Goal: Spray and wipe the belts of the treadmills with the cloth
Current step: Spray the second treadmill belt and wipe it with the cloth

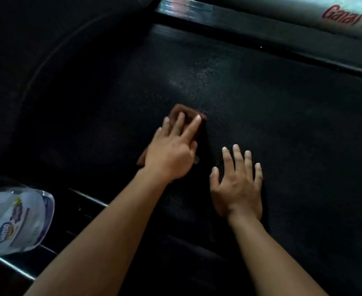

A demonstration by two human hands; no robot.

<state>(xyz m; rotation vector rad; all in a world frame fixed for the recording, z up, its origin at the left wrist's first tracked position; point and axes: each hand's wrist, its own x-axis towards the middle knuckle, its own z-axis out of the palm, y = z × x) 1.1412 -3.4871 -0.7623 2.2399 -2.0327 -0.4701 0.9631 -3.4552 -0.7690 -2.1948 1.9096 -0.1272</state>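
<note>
My left hand (171,154) is flat on the brown cloth (178,112), fingers straight and pressing it down on the belt (282,124), about midway between its near and far edges. My right hand (237,184) lies just beside it, palm down, fingers spread and holding nothing, braced on the bare belt. So I'm in the wiping part, not the spraying. Just beyond the cloth, toward the far edge, a patch of fine wet speckle (197,75) glints on the belt. I judge that's spray the cloth hasn't reached, so that strip is next. The rest of the belt reads dark and matte, and I can't tell which parts are wiped and which aren't. The spray bottle (18,221) is at the near side, over the side rail (86,199), well apart from both hands. The far rail (303,22) carries red lettering. I see only this one treadmill, so by my reckoning the job is partway at best, with other belts left.
</note>
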